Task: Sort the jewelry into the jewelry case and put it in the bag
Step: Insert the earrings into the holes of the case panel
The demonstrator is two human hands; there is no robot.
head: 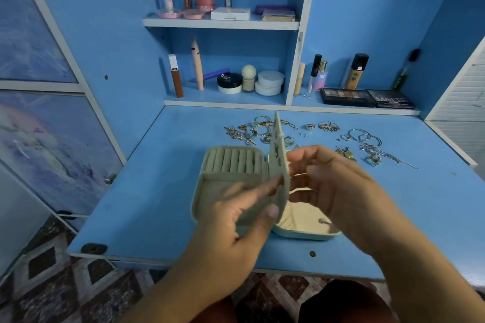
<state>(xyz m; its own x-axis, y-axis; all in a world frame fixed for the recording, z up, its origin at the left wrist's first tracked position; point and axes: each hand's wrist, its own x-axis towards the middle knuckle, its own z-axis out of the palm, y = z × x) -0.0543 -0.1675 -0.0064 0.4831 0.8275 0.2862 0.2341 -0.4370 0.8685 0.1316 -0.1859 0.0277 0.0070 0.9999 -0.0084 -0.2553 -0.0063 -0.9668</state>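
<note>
A pale green jewelry case (pixel 210 176) lies open on the blue desk (pixel 147 191), with ring rolls in its left half and a cream pocket in its right half. Its middle flap (pixel 278 144) stands upright. My left hand (pixel 236 220) pinches the flap's lower edge between thumb and fingers. My right hand (pixel 330 178) is at the flap's right side, fingers curled against it; whether it holds a small piece I cannot tell. Loose gold and silver jewelry (pixel 262 128) lies scattered behind the case, with hoops and chains (pixel 367 141) to the right. No bag is in view.
Shelves behind the desk hold cosmetics: bottles (pixel 355 71), jars (pixel 270 82), eyeshadow palettes (pixel 367 98), and boxes (pixel 231 13) on the upper shelf. The desk's front edge (pixel 183 261) is close to my knees. A patterned floor (pixel 52 270) shows below left.
</note>
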